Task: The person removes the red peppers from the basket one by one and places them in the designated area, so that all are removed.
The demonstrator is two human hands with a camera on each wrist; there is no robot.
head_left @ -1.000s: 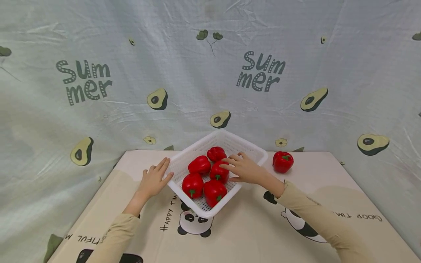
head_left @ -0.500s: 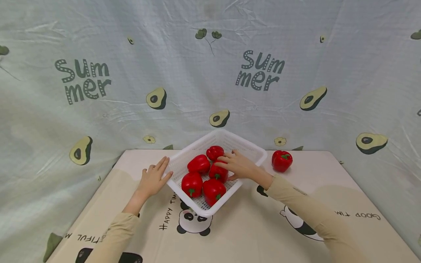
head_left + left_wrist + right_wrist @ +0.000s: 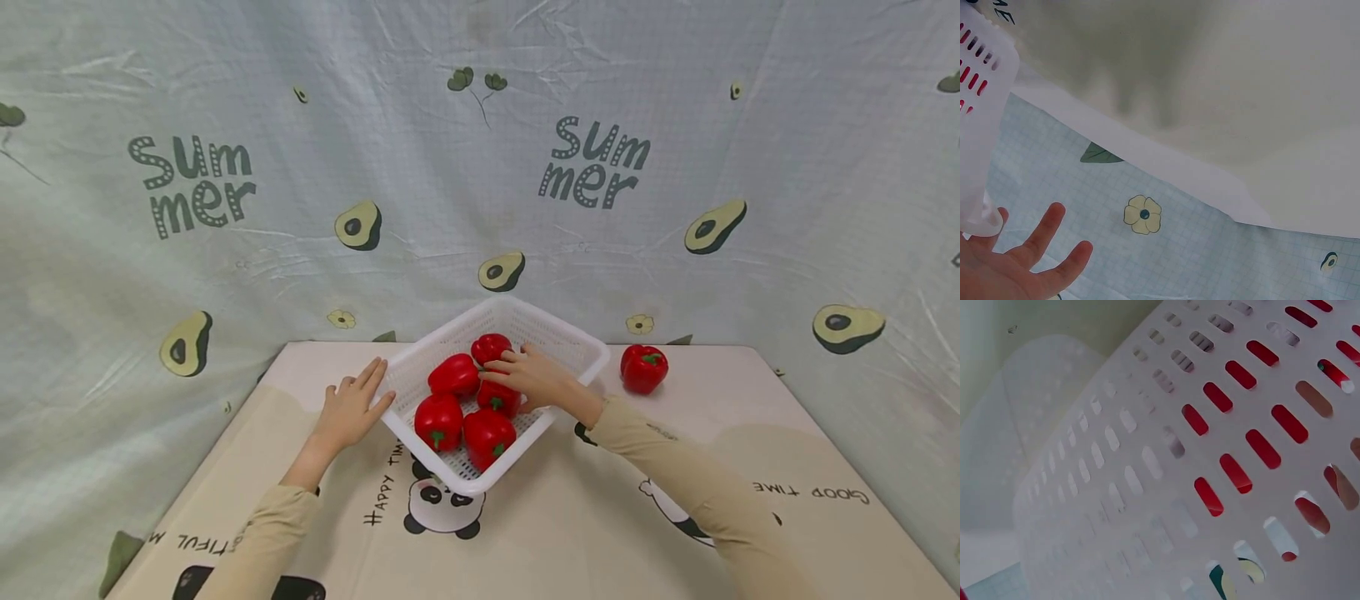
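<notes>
A white slotted plastic basket (image 3: 570, 339) sits tilted cornerwise on the table, with several red bell peppers (image 3: 438, 422) inside. At its left corner, my left hand (image 3: 348, 414) rests against the rim with fingers spread and fairly straight. The left wrist view shows the same left hand (image 3: 1007, 269) beside the basket's rim (image 3: 979, 225). Reaching over the right wall, my right hand (image 3: 540, 379) bends its fingers over a red bell pepper (image 3: 498, 398) and partly hides it, thumb at its right side. Red patches and skin show through the basket wall (image 3: 1166, 462) in the right wrist view.
Another red bell pepper (image 3: 643, 369) lies on the table to the right of the basket. The light tablecloth (image 3: 570, 517) carries panda prints and lettering. A pale curtain (image 3: 435, 167) with avocado prints hangs behind the table.
My right hand has moved a little left and settled lower over the pepper. The left hand, the basket and the peppers stay in place.
</notes>
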